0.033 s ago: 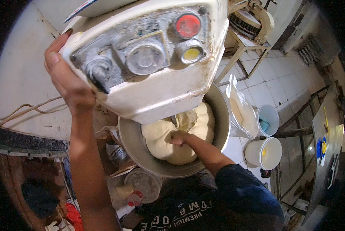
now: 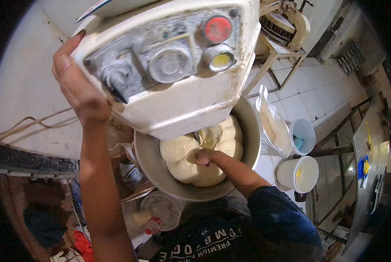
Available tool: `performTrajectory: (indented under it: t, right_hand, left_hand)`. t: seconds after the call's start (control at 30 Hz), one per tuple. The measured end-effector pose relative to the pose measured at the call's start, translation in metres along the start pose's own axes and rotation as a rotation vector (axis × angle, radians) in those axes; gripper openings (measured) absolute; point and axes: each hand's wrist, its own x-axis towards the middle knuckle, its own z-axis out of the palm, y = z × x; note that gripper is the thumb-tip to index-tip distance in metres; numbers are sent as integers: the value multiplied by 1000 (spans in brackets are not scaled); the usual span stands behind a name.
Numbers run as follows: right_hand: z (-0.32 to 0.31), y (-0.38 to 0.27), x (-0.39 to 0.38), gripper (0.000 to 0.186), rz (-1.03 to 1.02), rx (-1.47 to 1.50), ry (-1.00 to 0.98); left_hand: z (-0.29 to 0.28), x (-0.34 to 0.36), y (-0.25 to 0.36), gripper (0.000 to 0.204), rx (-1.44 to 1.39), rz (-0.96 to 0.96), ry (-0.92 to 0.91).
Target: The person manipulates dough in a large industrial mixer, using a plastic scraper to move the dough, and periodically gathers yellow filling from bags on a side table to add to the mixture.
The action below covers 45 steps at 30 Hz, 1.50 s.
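Note:
A large pale dough (image 2: pixel 178 161) fills much of the steel mixing bowl (image 2: pixel 154 177) in front of me. My right hand (image 2: pixel 205 157) is closed against the top of the dough, its fingers curled and partly hidden. Just beyond it, a metal mixing tool (image 2: pixel 199 137) enters the dough from under the mixer head (image 2: pixel 182 107). My left hand (image 2: pixel 79 85) wraps round the left edge of that white mixer head. Its floury control panel carries a dark knob (image 2: pixel 119 85), a round dial (image 2: pixel 170 65), a red button (image 2: pixel 218 29) and a yellow button (image 2: pixel 221 62).
Right of the bowl stand an opened white sack (image 2: pixel 272 126) and two white buckets (image 2: pixel 302 135) (image 2: pixel 298 174). A metal table (image 2: pixel 365 144) lies at the far right. A machine on a stand (image 2: pixel 282 35) is behind. A lidded tub (image 2: pixel 162 209) sits below the bowl.
Both hands keep their places, the left on the mixer head and the right at the dough. The view has shifted slightly, and the dough's bulges look a little changed.

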Motion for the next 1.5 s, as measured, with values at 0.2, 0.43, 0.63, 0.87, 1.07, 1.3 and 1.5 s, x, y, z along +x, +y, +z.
performTrajectory:
  t: [0.2,0.43,0.63,0.87,1.07,1.3,1.5]
  right_hand:
    - [-3,-29,-55,29,122,-494,201]
    - [50,21,7,23,276,-466,446]
    - [28,28,-38,21,316,-562,405]
    - [30,-14,-86,27,218,-597,276]
    - [74,32,14,36,377,-317,346]
    - [41,71,-28,26,322,-563,338]
    - [7,10,-82,28,341,-603,271]
  left_hand:
    - [4,-2,8,40,254,227,17]
    - [0,0,11,37,265,265,4]
    - [2,2,9,35,260,293,25]
    - [-2,1,11,34,293,328,45]
    - [5,2,12,34,245,304,42]
    - [3,3,8,33,252,342,37]
    - [-4,2,10,33,283,329,58]
